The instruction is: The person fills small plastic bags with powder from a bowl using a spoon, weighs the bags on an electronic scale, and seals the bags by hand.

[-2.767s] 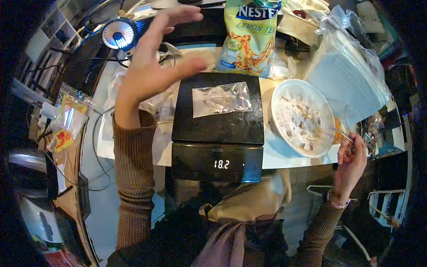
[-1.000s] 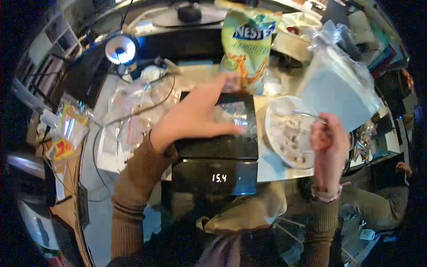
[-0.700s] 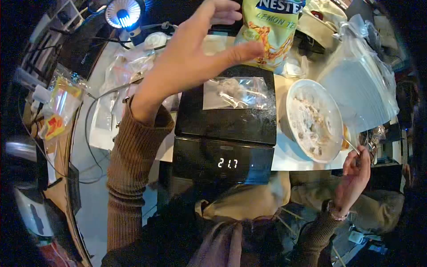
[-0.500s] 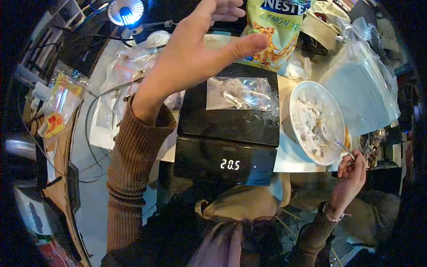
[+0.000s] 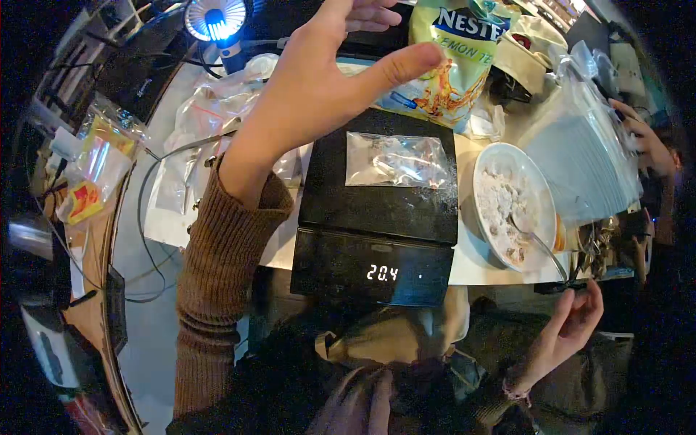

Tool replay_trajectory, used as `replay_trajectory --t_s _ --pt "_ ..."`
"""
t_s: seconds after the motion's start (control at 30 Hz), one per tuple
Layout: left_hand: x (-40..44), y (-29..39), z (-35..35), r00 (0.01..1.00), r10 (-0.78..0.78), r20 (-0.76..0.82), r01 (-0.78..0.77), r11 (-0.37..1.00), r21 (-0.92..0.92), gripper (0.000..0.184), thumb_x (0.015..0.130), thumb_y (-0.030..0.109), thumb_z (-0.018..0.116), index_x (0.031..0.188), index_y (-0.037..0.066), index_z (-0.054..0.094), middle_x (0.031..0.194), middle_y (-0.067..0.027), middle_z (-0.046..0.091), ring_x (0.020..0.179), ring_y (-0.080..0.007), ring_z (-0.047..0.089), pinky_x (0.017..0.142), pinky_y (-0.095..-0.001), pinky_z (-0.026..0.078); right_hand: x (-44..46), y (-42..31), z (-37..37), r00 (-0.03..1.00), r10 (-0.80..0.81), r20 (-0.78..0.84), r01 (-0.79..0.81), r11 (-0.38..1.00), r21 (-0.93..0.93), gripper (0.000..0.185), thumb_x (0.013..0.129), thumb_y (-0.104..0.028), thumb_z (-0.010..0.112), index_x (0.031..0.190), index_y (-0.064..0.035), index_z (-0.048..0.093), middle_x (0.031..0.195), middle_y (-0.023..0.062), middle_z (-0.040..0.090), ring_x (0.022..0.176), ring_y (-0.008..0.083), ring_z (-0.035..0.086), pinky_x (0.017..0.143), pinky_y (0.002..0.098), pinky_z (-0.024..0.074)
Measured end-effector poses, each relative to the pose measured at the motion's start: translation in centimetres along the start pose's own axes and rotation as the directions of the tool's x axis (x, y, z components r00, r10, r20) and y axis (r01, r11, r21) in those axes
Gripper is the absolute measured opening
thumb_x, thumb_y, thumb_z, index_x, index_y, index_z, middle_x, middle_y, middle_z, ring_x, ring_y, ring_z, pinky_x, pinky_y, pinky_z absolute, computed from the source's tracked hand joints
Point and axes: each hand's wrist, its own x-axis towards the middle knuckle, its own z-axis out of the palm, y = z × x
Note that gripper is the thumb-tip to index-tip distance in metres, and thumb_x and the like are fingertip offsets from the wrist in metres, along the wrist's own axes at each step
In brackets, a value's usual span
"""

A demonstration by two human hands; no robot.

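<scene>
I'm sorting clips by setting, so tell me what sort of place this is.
Probably a cluttered indoor worktable, home or workshop: a digital scale bears a clear plastic bag, a white bowl of powdery mix sits beside it, and a lemon tea pouch stands behind.

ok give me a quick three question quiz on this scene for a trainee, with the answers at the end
1. What number shows on the scale?
2. True or false: the spoon rests with one end in the bowl.
3. Which of these lies on top of the scale?
A. The lemon tea packet
B. The clear plastic bag
C. The spoon

Key: 1. 20.4; 2. true; 3. B
</scene>
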Motion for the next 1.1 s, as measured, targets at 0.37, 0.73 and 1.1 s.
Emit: replay_trajectory --t_s 0.37,0.73,1.1 --pt "-1.4 -0.9 0.7 0.808 -0.542 -0.230 0.568 0.821 0.059 0.057 0.068 0.039 0.072 0.103 0.000 0.049 0.095 -0.0150 0.059 0.092 -0.0217 0.058 0.083 -0.0318 0.044 4.0 -7.8 14.1 0.627 -0.392 0.674 0.364 0.912 0.191 0.015 0.075 -0.013 0.063 0.070 -0.0002 0.056 0.060 0.0090 0.053 0.059 0.0205 0.053 0.054 0.0282 0.0386" --pt "-0.6 1.1 0.0 0.762 -0.648 0.013 0.648 0.762 0.003 0.034 0.073 0.023 0.069 0.095 0.001 0.056 0.088 -0.0081 0.062 0.085 -0.0150 0.059 0.080 -0.0277 0.044 8.5 -13.4 12.4 0.444 -0.857 0.263 0.832 0.503 0.233 0.011 0.070 0.001 0.057 0.080 -0.0043 0.054 0.086 0.0079 0.052 0.082 0.0265 0.049 0.069 0.0329 0.0372" --pt "-0.7 0.4 0.7 0.823 -0.560 -0.097 0.543 0.826 -0.152 0.013 0.078 0.012 0.062 0.081 0.000 0.061 0.074 -0.0047 0.062 0.071 -0.0084 0.057 0.067 -0.0238 0.046 9.3 -12.8 12.6 0.661 -0.589 0.464 0.228 0.747 0.625 0.011 0.078 -0.008 0.062 0.085 -0.0011 0.059 0.078 0.0010 0.058 0.068 0.0083 0.050 0.059 0.0231 0.0370"
